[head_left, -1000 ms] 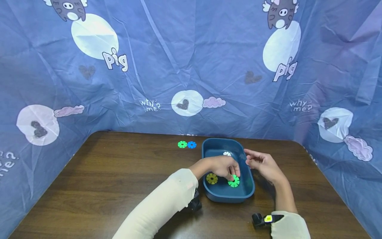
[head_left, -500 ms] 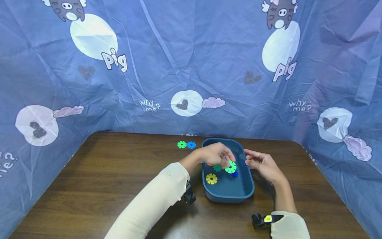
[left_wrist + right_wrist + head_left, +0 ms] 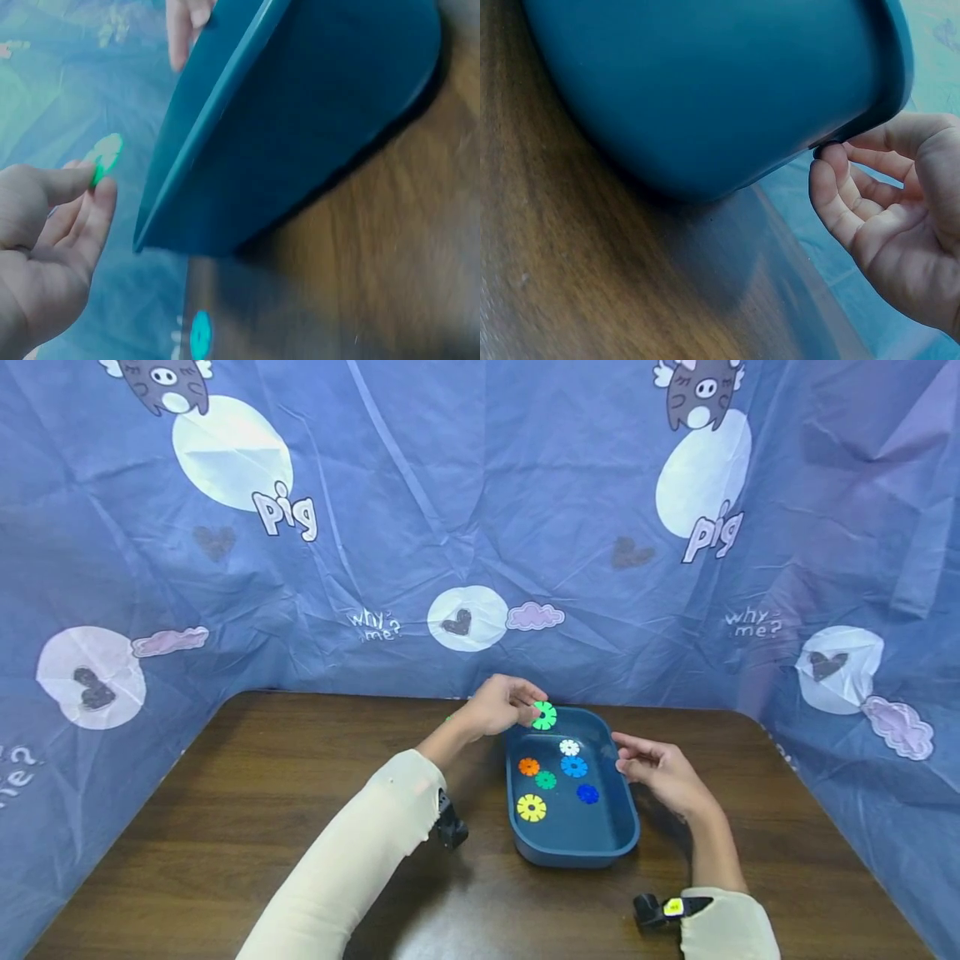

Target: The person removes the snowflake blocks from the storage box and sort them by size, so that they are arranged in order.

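- The left hand [image 3: 498,703] pinches a bright green notched disc [image 3: 545,716] between thumb and fingers; in the head view the disc overlaps the far left corner of a dark teal round-cornered tub [image 3: 581,837], while the left wrist view shows a gap between disc and tub.
- The right hand [image 3: 663,777] has its thumb and forefinger at the tub's right rim, touching it, the spread between them narrow; I cannot tell whether they grip it.
- Inside the tub lie six notched discs: a white disc [image 3: 570,747] and a light blue disc [image 3: 574,767] close together, an orange disc [image 3: 528,767] near a dark green disc [image 3: 545,780], a dark blue disc [image 3: 588,793] towards the right, and a yellow disc [image 3: 532,808] by the left wall.
- The tub stands on a brown wood-grain counter [image 3: 315,777].
- In the left wrist view, a blue-green disc [image 3: 201,335] lies on the counter outside the tub.
- Behind hangs a creased blue cloth [image 3: 420,560] printed with pigs and hearts.
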### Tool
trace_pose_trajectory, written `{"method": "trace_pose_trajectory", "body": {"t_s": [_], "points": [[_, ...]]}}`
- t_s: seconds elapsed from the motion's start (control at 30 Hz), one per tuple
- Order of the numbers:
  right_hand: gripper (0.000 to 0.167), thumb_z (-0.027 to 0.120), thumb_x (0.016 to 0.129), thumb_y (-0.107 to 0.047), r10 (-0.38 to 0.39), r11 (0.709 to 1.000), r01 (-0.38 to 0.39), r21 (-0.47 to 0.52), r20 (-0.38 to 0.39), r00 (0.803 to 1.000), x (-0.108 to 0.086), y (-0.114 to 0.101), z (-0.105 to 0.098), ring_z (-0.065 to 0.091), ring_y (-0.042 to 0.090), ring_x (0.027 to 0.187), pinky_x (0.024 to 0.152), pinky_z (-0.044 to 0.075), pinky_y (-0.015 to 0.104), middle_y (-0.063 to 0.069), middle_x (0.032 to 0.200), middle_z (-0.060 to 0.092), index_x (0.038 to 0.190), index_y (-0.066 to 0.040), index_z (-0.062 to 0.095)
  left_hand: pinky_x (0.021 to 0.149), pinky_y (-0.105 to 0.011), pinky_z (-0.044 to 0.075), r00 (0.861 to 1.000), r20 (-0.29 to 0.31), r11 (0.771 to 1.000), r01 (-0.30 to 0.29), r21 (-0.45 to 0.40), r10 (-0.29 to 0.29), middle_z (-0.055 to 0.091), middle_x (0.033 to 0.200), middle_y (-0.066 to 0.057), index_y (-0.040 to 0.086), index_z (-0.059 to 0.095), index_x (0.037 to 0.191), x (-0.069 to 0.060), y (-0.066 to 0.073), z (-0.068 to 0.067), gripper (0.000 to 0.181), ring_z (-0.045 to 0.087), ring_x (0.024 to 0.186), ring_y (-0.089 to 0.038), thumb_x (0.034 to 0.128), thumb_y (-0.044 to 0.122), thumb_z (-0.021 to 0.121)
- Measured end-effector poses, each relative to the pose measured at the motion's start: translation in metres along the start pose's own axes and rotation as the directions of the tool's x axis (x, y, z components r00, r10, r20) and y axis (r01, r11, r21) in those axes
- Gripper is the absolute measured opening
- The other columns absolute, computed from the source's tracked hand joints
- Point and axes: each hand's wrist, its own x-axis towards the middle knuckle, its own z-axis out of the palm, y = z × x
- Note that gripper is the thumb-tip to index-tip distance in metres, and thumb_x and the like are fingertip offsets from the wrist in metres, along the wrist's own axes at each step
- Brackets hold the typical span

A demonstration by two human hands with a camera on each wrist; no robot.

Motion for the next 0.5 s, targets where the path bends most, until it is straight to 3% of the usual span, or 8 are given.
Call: {"method": "trace_pose_trajectory", "body": {"t_s": [0.13, 0.27, 0.5], "points": [[0.048, 0.064, 0.100, -0.006, 0.005, 1.000, -0.005, -0.009, 0.000, 1.000, 0.001, 0.001, 0.001, 0.067, 0.011, 0.093, 0.081, 0.060, 0.028, 0.019, 0.113, 0.061, 0.145, 0.006, 0.052, 0.085, -0.040, 0.061, 0.994, -0.113, 0.999, 0.009, 0.032, -0.005, 0.071, 0.107, -0.014, 0.000, 0.071, 0.121, -0.003, -0.009, -0.018, 0.024, 0.072, 0.094, -0.028, 0.0973, 0.001, 0.067], [0.047, 0.063, 0.101, -0.006, 0.005, 1.000, -0.006, -0.020, -0.003, 1.000, 0.001, 0.001, 0.001, 0.067, 0.011, 0.093, 0.081, 0.060, 0.028, 0.017, 0.112, 0.062, 0.145, 0.005, 0.052, 0.085, -0.041, 0.060, 0.976, -0.217, 0.997, 0.037, 0.070, -0.021, 0.071, 0.111, -0.014, 0.003, 0.071, 0.122, -0.007, -0.021, -0.037, 0.024, 0.071, 0.095, -0.026, 0.0984, 0.006, 0.068], [0.048, 0.064, 0.100, -0.007, 0.000, 1.000, 0.000, -0.027, -0.002, 1.000, 0.002, 0.003, 0.001, 0.067, 0.011, 0.094, 0.082, 0.060, 0.027, 0.019, 0.113, 0.061, 0.145, 0.005, 0.052, 0.079, -0.031, 0.062, 0.932, -0.345, 0.993, 0.099, -0.059, -0.113, 0.070, 0.108, -0.020, -0.004, 0.071, 0.119, -0.013, -0.047, -0.059, 0.027, 0.072, 0.097, -0.029, 0.0928, -0.004, 0.071]]}}
